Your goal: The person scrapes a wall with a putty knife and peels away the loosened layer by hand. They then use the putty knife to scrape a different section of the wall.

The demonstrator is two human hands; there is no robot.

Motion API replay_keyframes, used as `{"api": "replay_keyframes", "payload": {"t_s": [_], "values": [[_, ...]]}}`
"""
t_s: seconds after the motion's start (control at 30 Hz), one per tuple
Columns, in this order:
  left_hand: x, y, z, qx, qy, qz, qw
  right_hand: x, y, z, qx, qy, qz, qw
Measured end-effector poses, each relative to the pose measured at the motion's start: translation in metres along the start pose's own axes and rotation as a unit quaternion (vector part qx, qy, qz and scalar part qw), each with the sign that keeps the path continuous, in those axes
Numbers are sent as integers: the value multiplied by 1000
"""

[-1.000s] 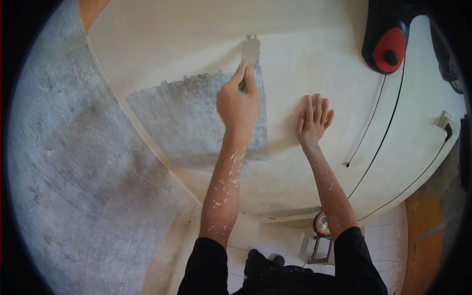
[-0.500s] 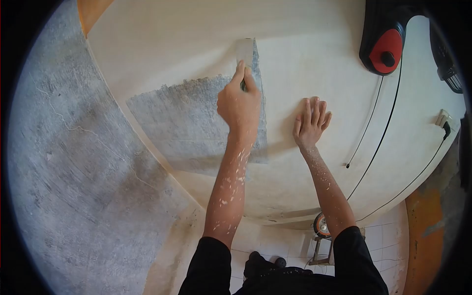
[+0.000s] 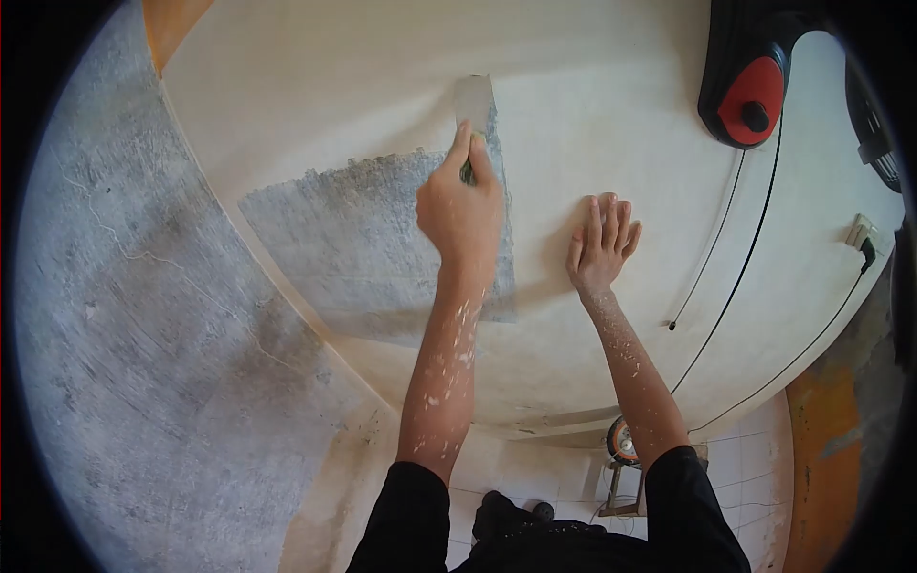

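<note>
My left hand (image 3: 460,215) is closed around the handle of a scraper (image 3: 473,98), its flat blade against the cream wall (image 3: 315,86). The blade sits at the top of a narrow bare strip, above a larger grey patch (image 3: 353,239) where the cream coating is gone. Most of the handle is hidden by my fingers. Farther right, my right hand (image 3: 600,246) lies flat on the coated wall with its fingers spread, holding nothing. Pale flakes dot both forearms.
A black fan with a red control panel (image 3: 748,113) is at the upper right, cords hanging below. A plug sits in a wall socket (image 3: 862,232). Below stand a cord reel (image 3: 622,441) and a small stool (image 3: 626,492). A rough grey wall (image 3: 172,306) meets the cream one at left.
The whole view has shifted slightly. The scraper and my left hand stay at nearly the same spot on the wall, and my right hand remains flat in place.
</note>
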State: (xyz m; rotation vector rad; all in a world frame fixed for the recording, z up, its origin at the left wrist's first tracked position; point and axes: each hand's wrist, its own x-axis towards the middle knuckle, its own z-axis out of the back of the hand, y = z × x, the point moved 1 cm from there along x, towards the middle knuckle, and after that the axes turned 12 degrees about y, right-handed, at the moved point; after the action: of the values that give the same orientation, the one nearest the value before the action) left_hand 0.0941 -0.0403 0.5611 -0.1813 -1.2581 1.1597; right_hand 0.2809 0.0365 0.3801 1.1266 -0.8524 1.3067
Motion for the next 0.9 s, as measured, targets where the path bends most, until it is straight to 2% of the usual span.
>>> {"api": "replay_keyframes", "payload": {"t_s": [0.13, 0.23, 0.33, 0.37, 0.43, 0.57, 0.67, 0.77, 0.9], "values": [[-2, 8, 3, 9, 8, -6, 1000, -2, 1, 4, -3, 9, 5, 1000], [-2, 12, -3, -48, 2, -38, 998, -1, 2, 0, 7, -9, 1, 1000], [5, 3, 2, -24, 5, -34, 999, -3, -1, -2, 7, -3, 4, 1000], [6, 9, 6, -65, 20, -31, 997, -5, 1, -3, 8, -2, 3, 1000], [3, 30, 14, -153, 50, -22, 987, -5, -2, -2, 6, 0, 5, 1000], [-54, 102, -9, -79, 26, -50, 995, -6, -3, -4, 11, -10, 13, 1000], [-76, 100, -20, -142, 51, 19, 988, -6, -4, -3, 4, -11, 14, 1000], [-55, 74, -20, -148, 24, 5, 989, -5, -6, -5, 3, -11, 18, 1000], [-40, 62, -3, -111, 42, 27, 993, -3, -7, -5, 2, -5, 19, 1000]]}}
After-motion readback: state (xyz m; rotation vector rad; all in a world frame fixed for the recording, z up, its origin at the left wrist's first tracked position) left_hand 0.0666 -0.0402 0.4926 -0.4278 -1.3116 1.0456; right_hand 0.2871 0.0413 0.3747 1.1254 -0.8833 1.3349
